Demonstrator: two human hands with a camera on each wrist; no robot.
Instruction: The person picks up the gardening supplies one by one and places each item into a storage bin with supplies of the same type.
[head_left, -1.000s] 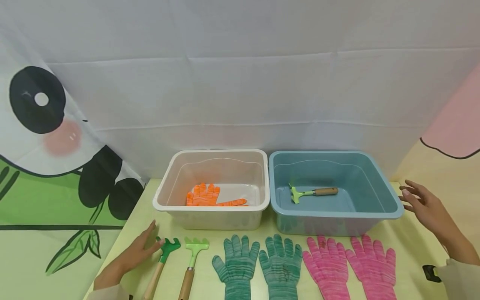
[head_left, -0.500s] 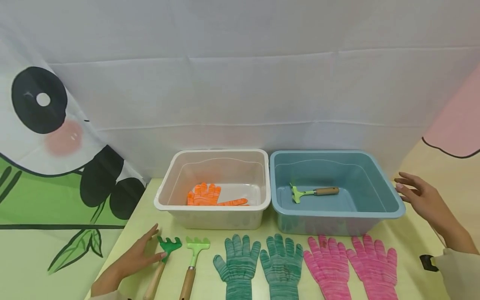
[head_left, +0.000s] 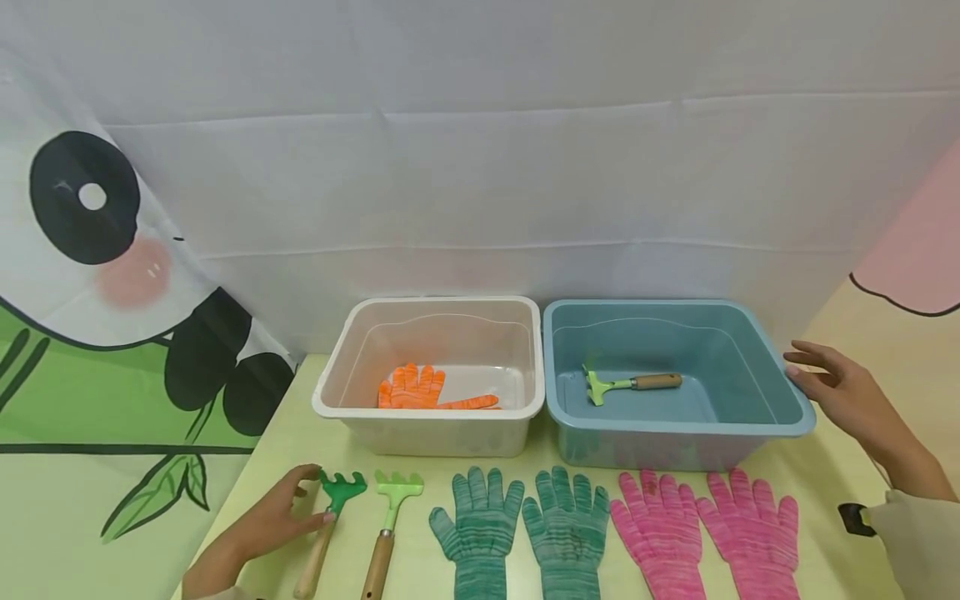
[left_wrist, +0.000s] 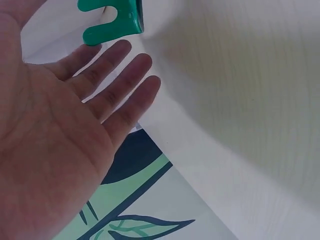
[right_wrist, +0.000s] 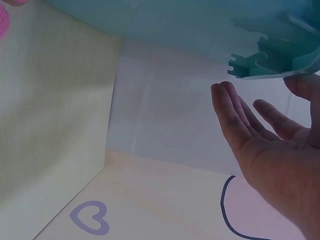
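Observation:
My left hand (head_left: 272,518) is beside the dark green hand rake (head_left: 342,490), its thumb tip overlapping the rake's neck in the head view. In the left wrist view its fingers (left_wrist: 125,95) are spread and relaxed, with the green tines just beyond them. At the right end of the blue basin (head_left: 678,428), my right hand (head_left: 855,400) has its thumb right at the rim, the other fingers loosely bent below and outside. Inside that basin lies a small light green rake (head_left: 656,381) with a wooden handle. A second light green rake (head_left: 381,557) lies right of the dark green one.
A white basin (head_left: 427,415) holding an orange glove (head_left: 411,390) stands left of the blue one. Along the front of the table (head_left: 300,433) lie a pair of green gloves (head_left: 480,525) and a pair of pink gloves (head_left: 663,533). A white cloth backdrop (head_left: 480,183) rises behind.
My left hand has moved down and slightly right, its fingers bending around the dark green rake's head. My right hand has shifted left to the blue basin's rim. The view has drifted slightly.

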